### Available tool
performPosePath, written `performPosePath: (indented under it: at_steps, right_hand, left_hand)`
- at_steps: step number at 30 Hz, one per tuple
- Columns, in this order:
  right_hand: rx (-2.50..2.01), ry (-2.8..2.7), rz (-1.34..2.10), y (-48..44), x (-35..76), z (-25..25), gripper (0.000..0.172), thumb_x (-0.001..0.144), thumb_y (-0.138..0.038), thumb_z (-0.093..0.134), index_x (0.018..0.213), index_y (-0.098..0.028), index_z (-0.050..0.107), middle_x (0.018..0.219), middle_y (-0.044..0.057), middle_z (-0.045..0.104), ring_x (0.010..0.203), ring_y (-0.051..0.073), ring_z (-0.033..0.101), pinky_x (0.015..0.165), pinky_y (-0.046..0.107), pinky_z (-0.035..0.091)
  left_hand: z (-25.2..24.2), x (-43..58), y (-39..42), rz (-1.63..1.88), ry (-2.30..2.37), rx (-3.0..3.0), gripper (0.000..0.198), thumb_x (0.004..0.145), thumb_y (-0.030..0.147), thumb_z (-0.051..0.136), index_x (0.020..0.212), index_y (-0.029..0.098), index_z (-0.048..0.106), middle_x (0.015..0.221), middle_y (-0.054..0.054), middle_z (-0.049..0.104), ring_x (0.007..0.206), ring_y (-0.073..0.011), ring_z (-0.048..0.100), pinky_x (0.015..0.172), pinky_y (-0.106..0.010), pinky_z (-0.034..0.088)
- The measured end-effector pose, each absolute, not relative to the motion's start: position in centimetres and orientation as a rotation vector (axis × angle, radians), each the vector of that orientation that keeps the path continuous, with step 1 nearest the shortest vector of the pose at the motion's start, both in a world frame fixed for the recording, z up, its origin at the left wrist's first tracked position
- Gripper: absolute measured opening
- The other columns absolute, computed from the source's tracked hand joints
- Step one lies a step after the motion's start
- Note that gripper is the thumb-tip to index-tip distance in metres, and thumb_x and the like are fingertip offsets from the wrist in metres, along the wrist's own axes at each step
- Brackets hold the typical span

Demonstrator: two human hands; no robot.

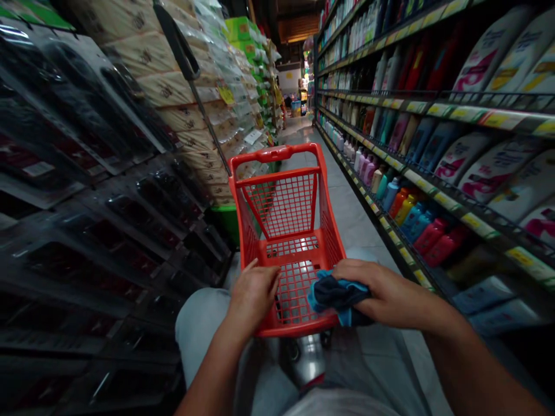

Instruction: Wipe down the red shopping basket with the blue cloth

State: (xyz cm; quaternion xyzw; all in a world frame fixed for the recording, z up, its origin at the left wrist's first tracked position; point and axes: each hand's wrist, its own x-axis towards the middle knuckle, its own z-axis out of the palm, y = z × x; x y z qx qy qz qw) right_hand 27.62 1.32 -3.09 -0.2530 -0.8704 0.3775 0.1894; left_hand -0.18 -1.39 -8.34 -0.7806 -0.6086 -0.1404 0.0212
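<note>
Red plastic shopping cart [286,202] stands in the aisle, with both hands at its near end. The left hand [254,294] lies over the left side of the near rim, fingers close together and touching the red mesh, though whether they grip it cannot be told. The right hand [381,289] presses its closed-up fingers onto a bunched navy-and-turquoise cloth [340,294] at the rim's right corner, near shelves of shampoo bottles [477,173].
</note>
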Motion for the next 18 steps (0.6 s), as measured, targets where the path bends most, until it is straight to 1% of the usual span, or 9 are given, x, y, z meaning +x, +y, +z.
performPosePath:
  at_steps: [1, 2, 3, 4, 5, 7, 9, 12, 18]
  right_hand:
    - [-0.806, -2.436, 0.949, 0.8, 27.8, -3.6, 0.023, 0.083, -0.007, 0.054, 0.097, -0.02, 0.066, 0.096, 0.003, 0.066, 0.094, 0.018, 0.059, 0.085, 0.031, 0.045]
    - [-0.879, -2.432, 0.851, 0.4, 27.8, -4.3, 0.023, 0.083, -0.01, 0.056, 0.099, -0.021, 0.067, 0.098, 0.004, 0.066, 0.096, 0.02, 0.058, 0.086, 0.033, 0.044]
    - [-0.934, -2.428, 0.764, 0.1, 27.7, -5.1, 0.023, 0.084, -0.012, 0.058, 0.102, -0.023, 0.068, 0.1, 0.005, 0.066, 0.098, 0.022, 0.057, 0.087, 0.034, 0.044]
    - [-0.973, -2.42, 0.689, -0.1, 27.4, -5.9, 0.025, 0.084, -0.014, 0.06, 0.105, -0.024, 0.069, 0.103, 0.005, 0.066, 0.101, 0.023, 0.056, 0.088, 0.036, 0.044]
    - [-0.997, -2.404, 0.628, -0.2, 27.1, -6.7, 0.028, 0.083, -0.016, 0.062, 0.109, -0.026, 0.069, 0.106, 0.006, 0.067, 0.103, 0.024, 0.055, 0.089, 0.037, 0.044]
    - [-1.034, -2.339, 0.536, 0.5, 26.7, -8.0, 0.034, 0.082, -0.016, 0.063, 0.114, -0.027, 0.069, 0.112, 0.007, 0.067, 0.106, 0.026, 0.054, 0.092, 0.039, 0.044]
    - [-1.061, -2.264, 0.464, 2.0, 26.5, -8.8, 0.037, 0.08, -0.016, 0.063, 0.116, -0.025, 0.069, 0.116, 0.008, 0.066, 0.108, 0.026, 0.054, 0.095, 0.04, 0.043]
    - [-1.075, -2.22, 0.392, 5.7, 26.4, -9.1, 0.039, 0.08, -0.015, 0.062, 0.117, -0.025, 0.068, 0.117, 0.008, 0.067, 0.111, 0.027, 0.054, 0.098, 0.04, 0.042]
    - [-1.18, -2.189, 0.255, 14.0, 24.4, -7.9, 0.037, 0.08, -0.015, 0.062, 0.115, -0.021, 0.069, 0.114, 0.009, 0.068, 0.108, 0.026, 0.055, 0.097, 0.037, 0.041]
  left_hand:
    - [-8.7, 1.2, -2.6, -0.428, -1.894, -2.412, 0.026, 0.097, 0.027, 0.049, 0.103, 0.024, 0.073, 0.095, -0.003, 0.08, 0.087, -0.0195, 0.075, 0.093, -0.04, 0.058]
    - [-9.1, 2.8, -3.9, -0.428, -1.906, -2.397, 0.027, 0.097, 0.026, 0.047, 0.105, 0.023, 0.072, 0.098, -0.004, 0.079, 0.087, -0.0193, 0.075, 0.08, -0.034, 0.06]
    - [-9.6, 4.3, -5.1, -0.424, -1.903, -2.394, 0.026, 0.097, 0.025, 0.047, 0.1, 0.023, 0.072, 0.094, -0.004, 0.079, 0.083, -0.0191, 0.075, 0.072, -0.031, 0.059]
    - [-10.1, 5.8, -6.1, -0.408, -1.897, -2.393, 0.026, 0.096, 0.023, 0.047, 0.089, 0.023, 0.072, 0.081, -0.004, 0.078, 0.073, -0.0195, 0.074, 0.063, -0.03, 0.056]
    - [-10.6, 7.1, -6.9, -0.405, -1.885, -2.389, 0.027, 0.096, 0.023, 0.047, 0.083, 0.023, 0.07, 0.074, -0.005, 0.076, 0.068, -0.0197, 0.073, 0.06, -0.029, 0.054]
    - [-11.3, 8.7, -7.7, -0.404, -1.834, -2.4, 0.03, 0.097, 0.026, 0.045, 0.078, 0.023, 0.068, 0.066, -0.005, 0.072, 0.064, -0.0205, 0.071, 0.06, -0.031, 0.052]
    - [-11.6, 9.0, -7.9, -0.411, -1.766, -2.419, 0.034, 0.099, 0.031, 0.041, 0.08, 0.024, 0.068, 0.069, -0.005, 0.072, 0.068, -0.0214, 0.071, 0.064, -0.033, 0.051]
    - [-11.5, 8.1, -7.5, -0.405, -1.689, -2.432, 0.04, 0.101, 0.031, 0.035, 0.079, 0.024, 0.068, 0.07, -0.006, 0.071, 0.07, -0.0213, 0.07, 0.067, -0.035, 0.049]
    - [-11.2, 5.2, -7.1, -0.353, -1.718, -2.417, 0.046, 0.102, 0.033, 0.033, 0.073, 0.023, 0.067, 0.067, -0.005, 0.07, 0.067, -0.0192, 0.067, 0.068, -0.033, 0.045]
